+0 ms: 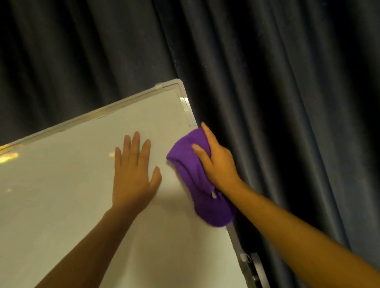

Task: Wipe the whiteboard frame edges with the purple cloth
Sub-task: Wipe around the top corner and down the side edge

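The right hand [217,162] grips the bunched purple cloth [197,182], fingers curled over it, pressing it on the right edge of the whiteboard frame [189,113], a little below the top right corner. The left hand [133,173] lies flat on the board [68,191] just beside the cloth, fingers spread, holding nothing. A dark curtain [268,76] hangs behind.

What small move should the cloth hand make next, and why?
Probably slide the purple cloth up the right frame edge toward the top corner: the right hand presses it just below that uncovered stretch while the left hand braces the board.
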Demonstrator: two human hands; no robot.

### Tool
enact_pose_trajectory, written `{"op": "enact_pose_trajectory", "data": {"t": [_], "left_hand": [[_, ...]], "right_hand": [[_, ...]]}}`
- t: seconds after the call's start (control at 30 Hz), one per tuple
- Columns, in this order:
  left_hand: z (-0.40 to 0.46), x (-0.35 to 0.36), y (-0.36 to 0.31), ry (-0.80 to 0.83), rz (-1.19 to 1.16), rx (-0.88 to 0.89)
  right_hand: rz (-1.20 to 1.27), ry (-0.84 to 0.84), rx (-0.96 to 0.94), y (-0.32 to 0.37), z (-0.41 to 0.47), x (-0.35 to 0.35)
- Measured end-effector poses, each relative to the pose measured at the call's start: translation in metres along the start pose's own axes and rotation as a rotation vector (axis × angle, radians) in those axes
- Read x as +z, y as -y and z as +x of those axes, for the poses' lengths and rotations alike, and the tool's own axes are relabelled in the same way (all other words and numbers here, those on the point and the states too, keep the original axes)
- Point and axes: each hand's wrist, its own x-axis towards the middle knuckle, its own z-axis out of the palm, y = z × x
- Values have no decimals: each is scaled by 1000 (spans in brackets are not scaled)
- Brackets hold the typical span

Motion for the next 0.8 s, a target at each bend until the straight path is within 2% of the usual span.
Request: {"op": "enact_pose_trajectory", "data": {"t": [0.17, 0.3, 0.4, 0.57, 0.8], "left_hand": [[-4, 10, 0, -51, 32, 47], [-6, 22, 3, -107, 39, 58], [-6, 27, 1, -150, 72, 11], [-5, 28, -4, -133, 71, -46], [-5, 34, -5, -121, 20, -92]], "right_hand": [[63, -109, -148, 37, 84, -3], [54, -59, -146, 33, 82, -2], [62, -42, -132, 26, 55, 1], [16, 27, -44, -11, -27, -2], [65, 240, 90, -65, -140, -20]]}}
